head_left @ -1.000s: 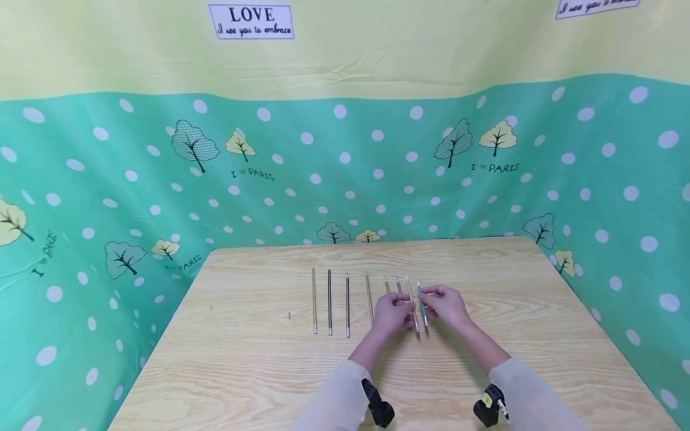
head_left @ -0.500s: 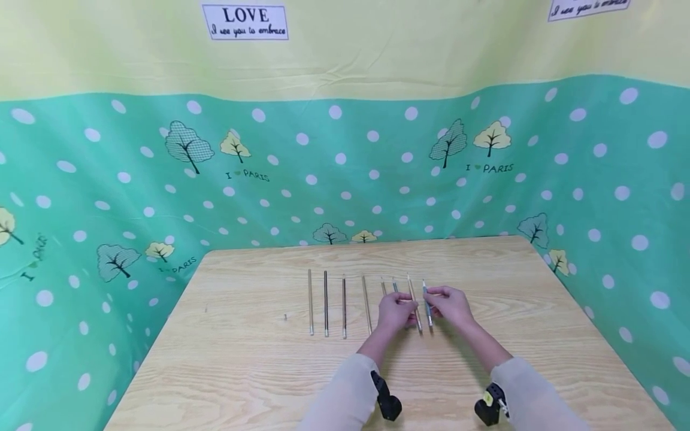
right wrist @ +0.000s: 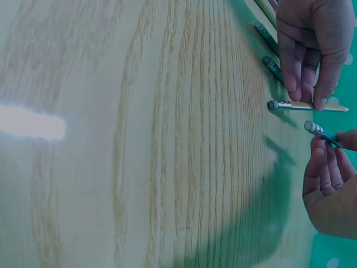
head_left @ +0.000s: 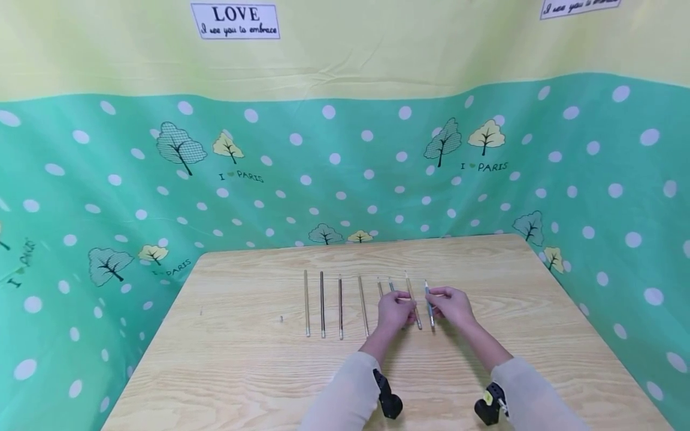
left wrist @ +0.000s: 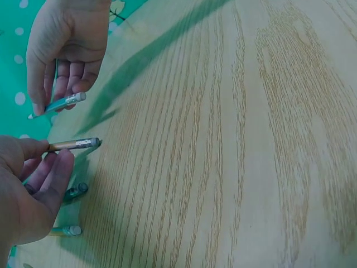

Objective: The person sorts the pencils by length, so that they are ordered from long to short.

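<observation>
In the head view my left hand [head_left: 395,311] pinches a tan pencil [head_left: 409,284] near its middle, with the eraser end towards me. Just to the right, my right hand [head_left: 451,304] holds a blue pencil [head_left: 430,316] between thumb and fingertips. The two pencils stand apart, nearly side by side. Both are seen in the left wrist view, where the tan pencil's eraser end [left wrist: 86,143] is close to the table. The blue pencil's white eraser [right wrist: 310,127] faces the right wrist camera. Behind my left hand, a brown pencil [head_left: 380,286] and another blue pencil [head_left: 392,286] are partly hidden.
Left of my hands, a gold pencil [head_left: 306,302], two dark pencils, one of them a black pencil [head_left: 322,304], and a tan pencil [head_left: 363,302] lie in a spaced row. A tiny grey bit [head_left: 281,319] lies on the wooden table [head_left: 242,371]. A green dotted cloth [head_left: 286,173] hangs around.
My right hand has shifted right with the blue pencil, widening its gap from the tan one. My left hand has moved slightly right too. The head view has turned a little.
</observation>
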`<move>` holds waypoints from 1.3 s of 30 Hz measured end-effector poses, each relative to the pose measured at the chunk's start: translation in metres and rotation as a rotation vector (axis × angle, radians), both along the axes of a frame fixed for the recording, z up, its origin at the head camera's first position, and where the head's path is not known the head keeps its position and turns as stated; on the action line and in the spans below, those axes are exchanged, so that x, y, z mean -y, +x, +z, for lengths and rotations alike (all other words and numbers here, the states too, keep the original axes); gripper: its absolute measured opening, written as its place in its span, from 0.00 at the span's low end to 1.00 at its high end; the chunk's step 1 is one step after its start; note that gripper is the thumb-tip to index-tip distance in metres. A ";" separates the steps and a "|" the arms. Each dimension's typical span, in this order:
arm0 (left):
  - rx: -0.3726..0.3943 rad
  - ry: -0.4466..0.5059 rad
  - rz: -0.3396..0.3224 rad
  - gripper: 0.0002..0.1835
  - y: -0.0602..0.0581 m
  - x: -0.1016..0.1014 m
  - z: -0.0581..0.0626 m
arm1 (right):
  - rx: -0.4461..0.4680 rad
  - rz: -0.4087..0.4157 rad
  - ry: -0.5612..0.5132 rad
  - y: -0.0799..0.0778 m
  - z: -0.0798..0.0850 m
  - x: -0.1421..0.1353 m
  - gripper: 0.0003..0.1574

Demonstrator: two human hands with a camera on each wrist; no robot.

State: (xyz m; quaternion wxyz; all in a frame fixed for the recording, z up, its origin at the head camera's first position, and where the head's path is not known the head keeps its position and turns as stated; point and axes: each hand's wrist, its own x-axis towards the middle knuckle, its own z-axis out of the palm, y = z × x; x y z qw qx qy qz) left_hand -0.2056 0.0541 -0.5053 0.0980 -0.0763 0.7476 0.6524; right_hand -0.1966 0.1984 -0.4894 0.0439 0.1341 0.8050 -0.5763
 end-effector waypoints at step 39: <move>-0.005 -0.290 0.020 0.03 -0.008 -0.003 0.000 | 0.034 -0.038 0.006 -0.001 -0.018 -0.004 0.22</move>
